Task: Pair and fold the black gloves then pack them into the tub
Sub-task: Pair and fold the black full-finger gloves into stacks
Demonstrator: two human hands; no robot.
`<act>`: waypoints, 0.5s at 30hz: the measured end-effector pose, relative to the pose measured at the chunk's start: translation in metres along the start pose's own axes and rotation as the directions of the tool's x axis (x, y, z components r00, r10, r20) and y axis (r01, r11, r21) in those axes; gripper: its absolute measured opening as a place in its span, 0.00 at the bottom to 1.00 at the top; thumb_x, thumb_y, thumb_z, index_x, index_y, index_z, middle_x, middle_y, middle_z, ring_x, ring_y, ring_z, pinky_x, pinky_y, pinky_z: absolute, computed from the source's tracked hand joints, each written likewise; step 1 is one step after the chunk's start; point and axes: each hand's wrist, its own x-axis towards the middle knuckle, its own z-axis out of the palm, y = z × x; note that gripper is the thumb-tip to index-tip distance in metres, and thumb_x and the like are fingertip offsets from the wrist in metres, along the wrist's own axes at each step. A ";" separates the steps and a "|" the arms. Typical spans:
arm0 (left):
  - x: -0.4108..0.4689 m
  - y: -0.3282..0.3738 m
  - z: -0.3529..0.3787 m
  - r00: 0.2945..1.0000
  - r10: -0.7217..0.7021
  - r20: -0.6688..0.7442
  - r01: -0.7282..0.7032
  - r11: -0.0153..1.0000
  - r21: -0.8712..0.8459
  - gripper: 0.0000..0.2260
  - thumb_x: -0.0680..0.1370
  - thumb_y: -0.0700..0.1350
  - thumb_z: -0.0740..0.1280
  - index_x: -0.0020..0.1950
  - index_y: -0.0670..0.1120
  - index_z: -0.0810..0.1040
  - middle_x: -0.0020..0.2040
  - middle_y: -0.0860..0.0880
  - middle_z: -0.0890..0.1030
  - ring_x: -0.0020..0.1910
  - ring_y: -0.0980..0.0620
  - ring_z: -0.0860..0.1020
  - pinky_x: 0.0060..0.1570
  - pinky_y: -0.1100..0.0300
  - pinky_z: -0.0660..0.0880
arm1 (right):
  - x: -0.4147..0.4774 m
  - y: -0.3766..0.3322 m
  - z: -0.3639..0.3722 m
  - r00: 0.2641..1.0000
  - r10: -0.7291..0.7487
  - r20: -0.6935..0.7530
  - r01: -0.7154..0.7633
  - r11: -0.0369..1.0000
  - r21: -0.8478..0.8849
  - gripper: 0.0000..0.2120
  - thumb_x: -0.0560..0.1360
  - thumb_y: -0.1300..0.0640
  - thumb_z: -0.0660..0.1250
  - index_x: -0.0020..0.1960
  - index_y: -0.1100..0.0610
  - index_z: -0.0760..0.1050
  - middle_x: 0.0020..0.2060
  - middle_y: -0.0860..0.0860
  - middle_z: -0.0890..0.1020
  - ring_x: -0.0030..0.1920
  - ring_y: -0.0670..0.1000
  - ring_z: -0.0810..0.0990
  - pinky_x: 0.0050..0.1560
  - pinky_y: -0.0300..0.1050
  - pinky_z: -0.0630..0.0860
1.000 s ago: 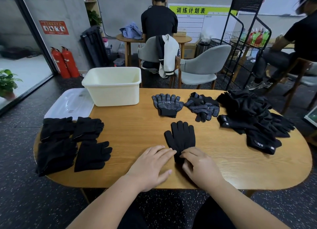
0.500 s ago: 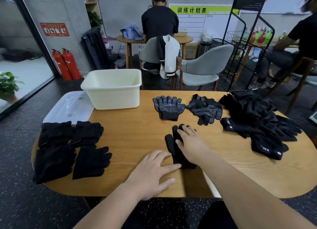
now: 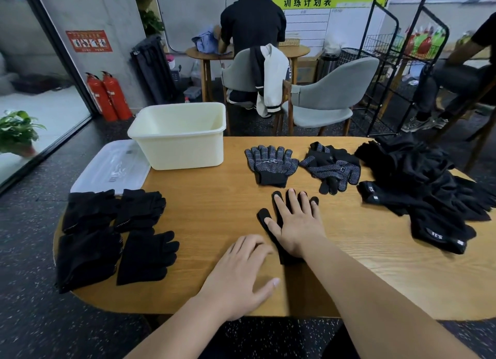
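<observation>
A plain black glove [image 3: 264, 217] lies flat on the wooden table [image 3: 214, 205] in front of me. My right hand [image 3: 296, 223] lies spread on top of it, fingers straight along the glove's fingers, covering most of it. My left hand [image 3: 241, 274] rests flat on the table beside the glove's cuff, fingertips at its edge. The cream tub [image 3: 178, 135] stands at the back left; no gloves show inside. Two dotted gloves [image 3: 271, 164] [image 3: 332, 168] lie behind the plain one. A heap of black gloves [image 3: 426, 186] fills the right side.
Several folded black gloves [image 3: 112, 232] lie on the table's left end. A clear lid [image 3: 112, 165] lies beside the tub. Grey chairs [image 3: 322, 103], a black wire rack [image 3: 397, 63] and two seated people [image 3: 252, 25] are behind the table.
My right hand slid from the glove's cuff up over its palm and fingers and now lies spread flat on it. My left hand stayed by the cuff.
</observation>
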 end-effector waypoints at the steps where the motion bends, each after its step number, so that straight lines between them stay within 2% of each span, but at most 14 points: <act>1: 0.000 0.000 0.000 1.000 -0.002 -0.008 0.002 1.000 -0.002 0.24 0.83 0.66 0.58 0.74 0.54 0.67 0.70 0.59 0.61 0.69 0.59 0.63 0.71 0.61 0.64 | -0.001 0.000 0.000 1.000 -0.006 -0.001 0.006 1.000 -0.004 0.39 0.79 0.27 0.36 0.85 0.43 0.37 0.84 0.52 0.36 0.83 0.59 0.33 0.82 0.63 0.38; 5: -0.001 0.001 0.001 0.998 -0.011 -0.060 0.010 1.000 -0.019 0.22 0.83 0.64 0.59 0.72 0.54 0.70 0.71 0.60 0.63 0.72 0.59 0.63 0.73 0.62 0.63 | -0.025 -0.006 0.005 0.999 -0.047 -0.013 0.047 0.999 -0.016 0.40 0.78 0.26 0.33 0.85 0.43 0.35 0.84 0.51 0.36 0.83 0.59 0.33 0.82 0.64 0.38; 8: -0.002 0.002 0.000 0.996 -0.015 -0.092 0.011 0.999 -0.040 0.16 0.83 0.61 0.60 0.69 0.58 0.71 0.70 0.62 0.64 0.73 0.61 0.61 0.74 0.64 0.60 | -0.050 -0.012 0.009 0.998 -0.068 -0.011 0.068 0.998 -0.009 0.42 0.74 0.25 0.29 0.84 0.42 0.33 0.83 0.50 0.33 0.83 0.58 0.31 0.82 0.64 0.36; 12: -0.002 0.003 0.001 0.995 -0.043 -0.095 0.041 0.999 -0.018 0.17 0.83 0.60 0.59 0.68 0.54 0.71 0.68 0.60 0.65 0.71 0.59 0.64 0.72 0.60 0.64 | -0.074 -0.019 0.013 0.997 -0.073 -0.036 0.074 0.997 0.017 0.46 0.70 0.24 0.20 0.84 0.41 0.34 0.83 0.49 0.33 0.83 0.56 0.31 0.82 0.62 0.37; 13: -0.003 0.003 0.000 0.995 -0.050 -0.092 0.049 0.999 -0.012 0.17 0.83 0.61 0.59 0.68 0.54 0.70 0.69 0.60 0.65 0.71 0.59 0.64 0.72 0.60 0.64 | -0.075 -0.018 0.013 0.995 -0.082 -0.057 0.085 0.995 0.049 0.45 0.71 0.24 0.21 0.84 0.41 0.36 0.84 0.48 0.35 0.83 0.55 0.32 0.82 0.61 0.38; 15: -0.004 0.004 -0.001 0.995 -0.059 -0.077 0.058 0.998 -0.006 0.18 0.84 0.61 0.58 0.71 0.55 0.69 0.70 0.59 0.66 0.72 0.60 0.63 0.75 0.59 0.62 | -0.076 -0.012 0.015 0.983 -0.125 -0.135 0.148 0.973 0.176 0.36 0.81 0.28 0.36 0.85 0.41 0.45 0.85 0.48 0.41 0.84 0.52 0.37 0.84 0.58 0.43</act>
